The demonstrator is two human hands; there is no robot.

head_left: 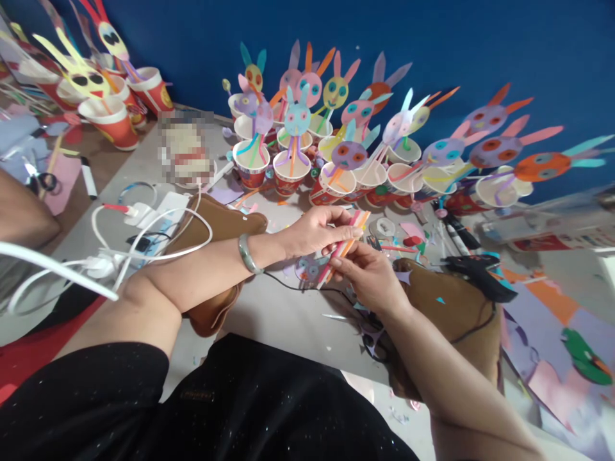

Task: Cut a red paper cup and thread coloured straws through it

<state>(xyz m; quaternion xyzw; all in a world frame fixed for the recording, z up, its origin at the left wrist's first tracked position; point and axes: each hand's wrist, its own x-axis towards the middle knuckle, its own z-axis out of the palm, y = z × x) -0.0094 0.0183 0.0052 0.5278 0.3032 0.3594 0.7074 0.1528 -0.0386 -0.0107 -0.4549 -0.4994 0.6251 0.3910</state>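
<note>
Paper strips [342,248]: stacked pink, orange and pale in a narrow bundle, slanting between both hands above the table [281,320], nearer than the cups; joined to no figure, so seemingly at an unfinished stage; too blurred for a count.
Rabbit-eared figures [298,118]: apparently complete, judging by eyes and long ears in place; propped in red-and-white paper cups [292,168], crowded along the blue wall [432,38], with more at far left.
Loose paper face [306,267]: lying beneath the strips, partly hidden; apart from any cup, so seemingly not made up yet.
Left hand [319,232]: pinching the upper part of the bundle, thumb on the near side, fingers bent behind; wrist nearly level, ringed by a bangle [246,254]; forearm reaching in from the left.
Right hand [369,275]: grasping the lower part, thumb laid along the strips, fingers curled; forearm slanting up from lower right, passing the brown cushion [423,294].
Glue gun [480,272]: resting on that cushion, unheld.
Scissors [335,316]: on the table near the right wrist, unheld, partly obscured.
</note>
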